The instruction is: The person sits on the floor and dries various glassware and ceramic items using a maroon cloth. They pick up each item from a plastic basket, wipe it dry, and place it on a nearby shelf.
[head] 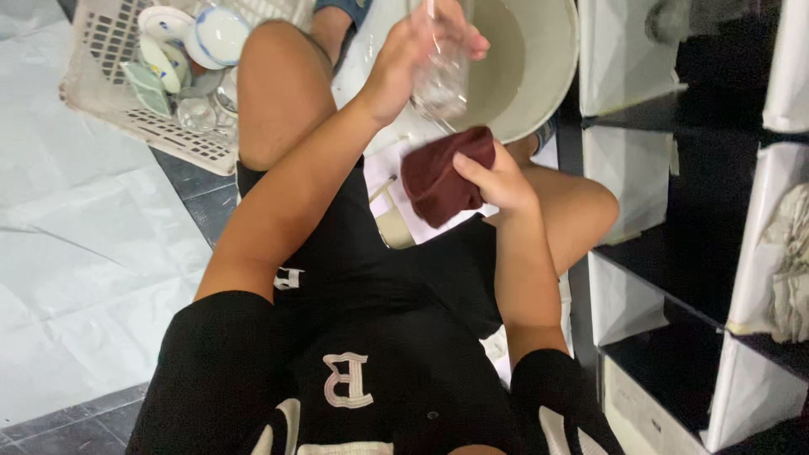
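Glassware held over basin, cloth in other hand.

Left hand (404, 63) had its grip closed around a clear drinking glass (440, 80), raised above the rim of a pale round basin (539, 59). Right hand (497, 181) had its grip closed on a bunched maroon cloth (438, 181), just below the glass and apart from it. A white plastic basket (109, 50) of cups and dishes stood on the floor near the left knee.

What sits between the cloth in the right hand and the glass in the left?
Nothing visible. The left hand holds the clear glass over the pale basin; the right hand holds the dark red cloth just below it, with only open air between cloth and glass.
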{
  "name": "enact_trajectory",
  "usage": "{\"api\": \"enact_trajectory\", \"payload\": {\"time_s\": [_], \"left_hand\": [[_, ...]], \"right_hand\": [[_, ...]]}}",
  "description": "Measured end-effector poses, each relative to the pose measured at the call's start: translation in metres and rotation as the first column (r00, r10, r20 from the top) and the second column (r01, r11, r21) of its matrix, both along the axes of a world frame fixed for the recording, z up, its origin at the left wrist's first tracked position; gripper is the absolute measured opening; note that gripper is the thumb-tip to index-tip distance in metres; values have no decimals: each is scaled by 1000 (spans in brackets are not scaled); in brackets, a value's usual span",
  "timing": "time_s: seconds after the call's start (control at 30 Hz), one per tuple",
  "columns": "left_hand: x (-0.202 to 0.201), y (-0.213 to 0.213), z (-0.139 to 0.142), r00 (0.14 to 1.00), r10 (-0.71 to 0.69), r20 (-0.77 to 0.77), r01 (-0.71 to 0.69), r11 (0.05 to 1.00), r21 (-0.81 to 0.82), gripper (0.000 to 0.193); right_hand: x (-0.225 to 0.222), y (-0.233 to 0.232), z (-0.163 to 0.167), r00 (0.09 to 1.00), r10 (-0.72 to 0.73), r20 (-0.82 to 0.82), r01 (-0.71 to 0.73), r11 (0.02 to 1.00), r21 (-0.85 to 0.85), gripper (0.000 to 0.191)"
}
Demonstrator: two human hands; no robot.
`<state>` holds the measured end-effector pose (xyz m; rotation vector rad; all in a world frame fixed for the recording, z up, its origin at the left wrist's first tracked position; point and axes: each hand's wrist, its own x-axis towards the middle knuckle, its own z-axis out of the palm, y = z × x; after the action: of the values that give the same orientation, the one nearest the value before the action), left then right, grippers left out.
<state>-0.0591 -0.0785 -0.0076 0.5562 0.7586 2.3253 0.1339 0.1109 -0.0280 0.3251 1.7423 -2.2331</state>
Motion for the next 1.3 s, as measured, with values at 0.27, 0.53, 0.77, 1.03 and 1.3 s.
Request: {"api": "enact_trajectory", "payload": {"time_s": [0.27,0.53,0.77,1.03,1.3], "left_hand": [[-1,-47,34,945,97,-311,-173,958,-228,48],[11,-52,42,685,-2,-729,-475,758,-448,49],[21,-50,34,614,-140,-777,-572,599,-560,51],[30,-34,9,205,-246,-947,-840,453,-300,46],[27,-21,-4,27,-336,-942,-862,469,-192,54]], "right_hand": [[-17,-24,85,695,-701,-158,657,709,-254,65],[-61,-53,160,803,493,-334,262,212,942,43],[-87,-48,157,745,595,-301,-65,514,855,27],[-60,-34,102,968,81,236,-182,876,446,26],[-41,-20,40,995,-90,49,93,993,-78,45]]}}
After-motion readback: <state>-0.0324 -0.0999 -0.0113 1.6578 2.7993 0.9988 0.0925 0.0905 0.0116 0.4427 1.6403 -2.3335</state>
